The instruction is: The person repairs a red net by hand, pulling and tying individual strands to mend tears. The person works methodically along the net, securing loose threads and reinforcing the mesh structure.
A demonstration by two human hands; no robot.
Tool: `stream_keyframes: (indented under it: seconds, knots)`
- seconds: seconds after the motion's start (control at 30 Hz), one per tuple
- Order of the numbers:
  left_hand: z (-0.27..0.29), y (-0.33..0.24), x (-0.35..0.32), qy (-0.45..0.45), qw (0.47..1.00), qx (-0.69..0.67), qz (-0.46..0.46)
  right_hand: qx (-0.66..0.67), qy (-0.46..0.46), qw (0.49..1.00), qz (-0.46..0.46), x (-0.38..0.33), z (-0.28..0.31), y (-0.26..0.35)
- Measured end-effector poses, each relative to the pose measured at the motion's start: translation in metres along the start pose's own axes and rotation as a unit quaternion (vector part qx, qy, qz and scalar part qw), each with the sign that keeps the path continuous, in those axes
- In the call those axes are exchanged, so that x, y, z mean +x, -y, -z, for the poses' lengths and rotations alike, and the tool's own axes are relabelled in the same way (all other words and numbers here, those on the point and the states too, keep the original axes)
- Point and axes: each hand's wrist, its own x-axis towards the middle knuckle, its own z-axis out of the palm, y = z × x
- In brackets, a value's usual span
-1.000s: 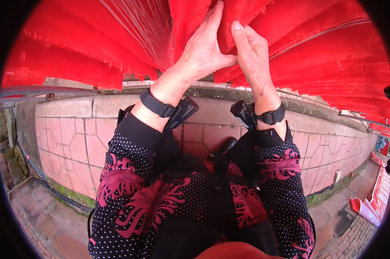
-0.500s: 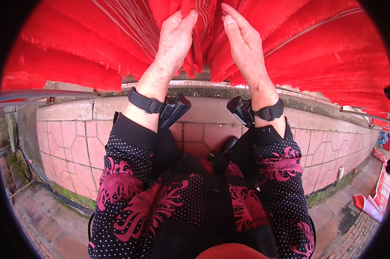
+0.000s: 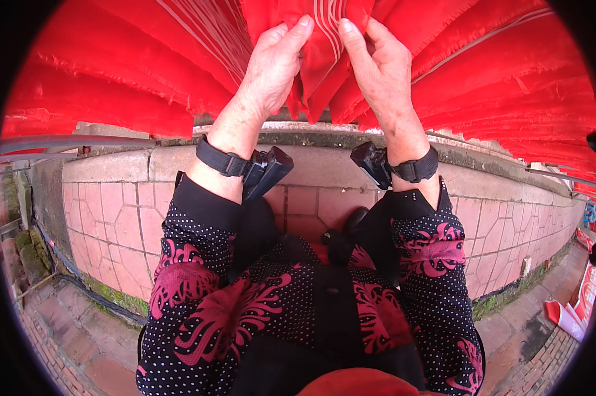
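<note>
Bright red cloth [image 3: 139, 59] with frayed edges and white stripes spreads in folds across the far side. My left hand [image 3: 273, 66] pinches one fold of it between thumb and fingers. Opposite, my right hand [image 3: 382, 69] grips the same striped fold, its thumb on top and its fingertips partly hidden by the cloth. Between the two hands the striped piece [image 3: 324, 49] stretches and its lower end hangs down in points. A black strap with a small black box [image 3: 268, 173] is around my left wrist, and a similar box [image 3: 372, 164] sits at my right wrist.
Metal rails [image 3: 80, 141] run below the cloth at left and right. A stone ledge [image 3: 311, 140] crosses behind pink paving tiles [image 3: 304, 199]. A dark hose [image 3: 100, 305] lies along the mossy edge at left. Red and white printed sheeting [image 3: 572, 317] lies at far right.
My right hand has closed on the cloth, its fingers previously stretched out beside it. The striped fold between my hands is now spread wider and faces me.
</note>
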Motion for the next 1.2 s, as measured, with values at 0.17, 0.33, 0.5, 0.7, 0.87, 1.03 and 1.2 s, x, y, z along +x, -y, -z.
stream_keyframes:
  seconds: [0.17,0.33,0.5,0.7,0.87,1.03,1.2]
  knots:
    - [0.006,-0.003,0.003,0.016,1.000,-0.020,0.010,0.057,-0.039,0.997,-0.017,-0.001,0.004,-0.004]
    - [0.016,-0.005,0.005,-0.029,0.998,-0.050,0.010,0.107,-0.042,0.992,-0.056,0.005,0.016,-0.013]
    - [0.041,-0.015,0.010,0.007,0.991,-0.131,-0.001,0.124,-0.061,0.986,-0.096,0.010,0.027,-0.025]
    - [0.060,-0.019,0.015,-0.084,0.988,-0.119,-0.041,0.146,-0.080,0.979,-0.120,0.011,0.034,-0.035]
    - [0.075,-0.034,0.018,-0.100,0.988,-0.108,-0.055,0.149,-0.113,0.975,-0.122,0.015,0.037,-0.043]
    - [0.087,-0.042,0.020,-0.159,0.979,-0.103,-0.075,0.162,-0.121,0.971,-0.126,0.018,0.041,-0.048]
    - [0.091,-0.046,0.018,-0.138,0.981,-0.118,-0.063,0.166,-0.092,0.975,-0.113,0.016,0.042,-0.040]
